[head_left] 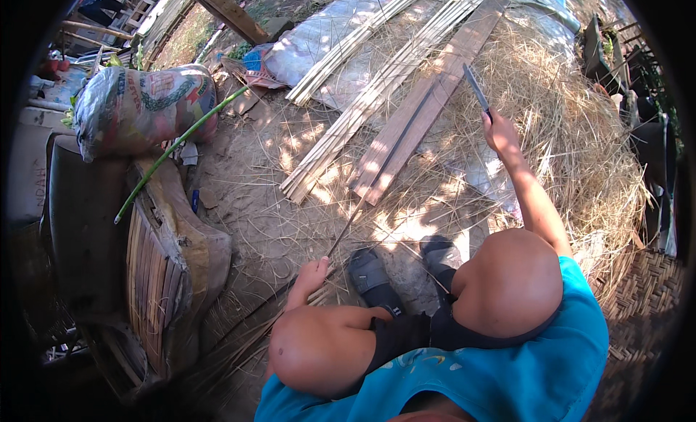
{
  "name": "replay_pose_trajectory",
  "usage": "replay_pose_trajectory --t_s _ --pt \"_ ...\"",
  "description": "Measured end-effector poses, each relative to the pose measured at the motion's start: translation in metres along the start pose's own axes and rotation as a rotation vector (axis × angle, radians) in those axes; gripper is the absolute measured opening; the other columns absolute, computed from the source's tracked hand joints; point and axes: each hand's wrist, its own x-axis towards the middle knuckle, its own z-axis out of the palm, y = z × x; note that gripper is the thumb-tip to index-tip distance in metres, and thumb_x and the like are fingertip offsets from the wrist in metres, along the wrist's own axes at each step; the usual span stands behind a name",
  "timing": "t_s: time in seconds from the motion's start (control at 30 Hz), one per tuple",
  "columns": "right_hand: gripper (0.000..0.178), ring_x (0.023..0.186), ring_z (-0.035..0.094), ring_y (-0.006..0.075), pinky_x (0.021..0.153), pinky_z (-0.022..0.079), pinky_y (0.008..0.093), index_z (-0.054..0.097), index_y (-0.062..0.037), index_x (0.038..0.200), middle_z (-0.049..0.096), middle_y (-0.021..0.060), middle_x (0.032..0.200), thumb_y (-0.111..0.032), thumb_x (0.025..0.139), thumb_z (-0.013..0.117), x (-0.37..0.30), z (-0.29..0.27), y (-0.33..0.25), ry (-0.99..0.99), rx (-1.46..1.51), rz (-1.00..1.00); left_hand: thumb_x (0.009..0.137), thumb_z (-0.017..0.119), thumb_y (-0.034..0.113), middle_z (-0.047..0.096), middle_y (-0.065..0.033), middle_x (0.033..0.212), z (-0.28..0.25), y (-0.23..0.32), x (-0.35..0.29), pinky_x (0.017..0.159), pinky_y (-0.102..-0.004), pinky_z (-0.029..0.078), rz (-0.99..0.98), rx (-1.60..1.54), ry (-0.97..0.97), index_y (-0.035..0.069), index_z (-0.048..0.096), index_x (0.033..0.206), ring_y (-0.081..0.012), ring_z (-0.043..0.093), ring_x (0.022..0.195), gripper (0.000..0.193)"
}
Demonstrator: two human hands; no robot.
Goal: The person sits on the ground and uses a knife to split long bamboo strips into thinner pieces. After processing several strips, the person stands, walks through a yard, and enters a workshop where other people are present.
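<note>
My left hand (312, 275), low beside my left knee, is closed on a thin bamboo strip (347, 228). From there the strip slants up to the near end of a brown wooden plank (438, 103); how far it runs along the plank I cannot tell. A knife (476, 88) is gripped by its dark handle in my right hand (502, 135), out to the right of the plank. Its long blade points up and to the left, apart from the strip. Long pale bamboo strips (377, 106) lie in bundles left of the plank.
A heap of straw-like shavings (551, 96) spreads on the right. At the left, a stuffed patterned sack (145, 106) rests by a worn slatted wooden seat (156, 270), with a green stalk (177, 145) across them. A wooden post (228, 14) leans in at the top. Woven matting (641, 291) lies lower right.
</note>
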Motion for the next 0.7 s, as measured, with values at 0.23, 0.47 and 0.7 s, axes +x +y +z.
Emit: replay_pose_trajectory --t_s 0.23,0.47,0.7 --pt "0.04 0.078 0.07 0.0425 0.072 0.058 0.0514 0.055 -0.021 0.134 0.068 0.0226 0.092 -0.044 0.102 0.054 -0.196 0.064 -0.122 -0.648 0.123 -0.733 0.106 0.039 0.037 0.068 -0.0297 0.087 0.021 0.127 0.04 0.076 -0.0592 0.051 0.114 0.239 0.181 0.0 0.06 0.106 -0.0505 0.066 0.084 0.042" --pt "0.037 0.078 0.07 0.0413 0.068 0.054 0.054 0.061 -0.011 0.124 0.069 0.0232 0.082 -0.04 0.106 0.045 0.022 0.007 0.036 -0.021 -0.118 0.076 0.107 0.037 0.037 0.068 -0.0309 0.087 0.012 0.069 0.028 0.077 -0.0616 0.051 0.093 0.396 0.182 0.003 0.058 0.106 -0.0528 0.066 0.084 0.04" --pt "0.038 0.073 0.069 0.0426 0.066 0.057 0.0519 0.054 -0.0201 0.132 0.068 0.0201 0.087 -0.043 0.102 0.054 -0.155 0.052 -0.13 -0.488 0.155 -0.614 0.106 0.041 0.038 0.067 -0.0271 0.089 0.007 0.091 0.058 0.072 -0.0574 0.047 0.179 0.057 0.135 0.001 0.062 0.093 -0.0517 0.061 0.085 0.044"
